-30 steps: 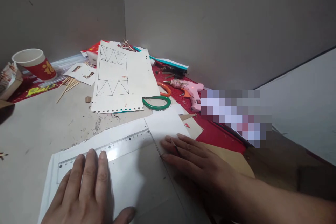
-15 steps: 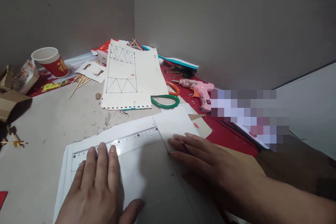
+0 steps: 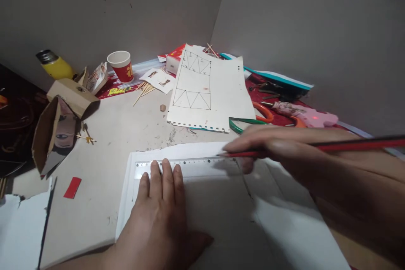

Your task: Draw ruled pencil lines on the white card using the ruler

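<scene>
Head view: a white sheet (image 3: pixel 218 206) is laid flat at the near side of the table (image 3: pixel 104 152). The left hand (image 3: pixel 161 215) is spread palm-down over it, fingers a little apart and thumb held wide; nothing is gripped. A clear ruler (image 3: pixel 202 166) is pressed by its fingertips near the far edge of the sheet.

A red-and-black pencil (image 3: pixel 357 142) is clamped between the fingers and thumb of the right hand (image 3: pixel 294 156), which is slightly blurred. The pencil's point is held at the ruler's far edge, toward the right end; whether the paper is touched cannot be told.

A red scrap (image 3: pixel 72 187) is seen left of the sheet. Beyond the right hand, a green handle (image 3: pixel 236 125) is partly covered by it, with an orange handle (image 3: pixel 265 112) just beside. A punched page (image 3: pixel 224 93) is marked with ruled triangles. A pink glue gun (image 3: pixel 316 116) is placed to its right. Farther left, thin sticks (image 3: pixel 145 90), a red-and-white cup (image 3: pixel 122 71) and a yellow bottle (image 3: pixel 58 67) are noted near the grey wall (image 3: pixel 126 17).
</scene>
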Demonstrator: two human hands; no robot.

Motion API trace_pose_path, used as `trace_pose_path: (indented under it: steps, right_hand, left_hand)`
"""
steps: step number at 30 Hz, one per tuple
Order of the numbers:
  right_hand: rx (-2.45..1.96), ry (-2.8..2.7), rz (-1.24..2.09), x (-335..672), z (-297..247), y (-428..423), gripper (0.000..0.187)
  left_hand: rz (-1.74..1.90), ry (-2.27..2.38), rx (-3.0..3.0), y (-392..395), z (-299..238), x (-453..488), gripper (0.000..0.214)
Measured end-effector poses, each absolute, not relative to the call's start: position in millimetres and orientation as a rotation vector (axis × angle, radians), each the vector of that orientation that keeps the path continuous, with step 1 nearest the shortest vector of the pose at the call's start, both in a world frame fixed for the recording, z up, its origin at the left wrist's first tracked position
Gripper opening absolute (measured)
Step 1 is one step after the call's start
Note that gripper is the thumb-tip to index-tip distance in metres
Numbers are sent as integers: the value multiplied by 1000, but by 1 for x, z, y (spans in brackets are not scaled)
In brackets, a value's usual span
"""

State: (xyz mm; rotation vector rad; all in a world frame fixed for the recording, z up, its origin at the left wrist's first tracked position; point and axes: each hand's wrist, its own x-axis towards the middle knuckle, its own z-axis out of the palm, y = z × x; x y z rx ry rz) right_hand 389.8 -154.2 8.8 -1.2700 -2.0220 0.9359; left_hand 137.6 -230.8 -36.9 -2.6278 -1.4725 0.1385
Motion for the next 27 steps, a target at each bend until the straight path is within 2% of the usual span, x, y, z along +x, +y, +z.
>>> trace_pose_path:
  steps: [4,8,15,22,27]
  right_hand:
    - [-1085,-1820,1407,327,11,-126,27]
    - [-1071,-1663,1576,309,-8,-120,27]
    - [-1106,-1666,1486,322,-11,-126,29]
    - [-1166,-1657,1363,337,-9,-131,27]
    - [-1231,-1719,1242,353,-16,-134,32]
  left_hand:
    - [83,-1528,-2620,-233,-44,139,106]
    - [35,-1479,-2604,-234,-48,140,100]
    - [17,-1345,-2615,-231,-48,134,95]
    - [64,-1408,-2647,-232,-51,130,114]
    - [120,-1454,-2563,-234,-43,141,119]
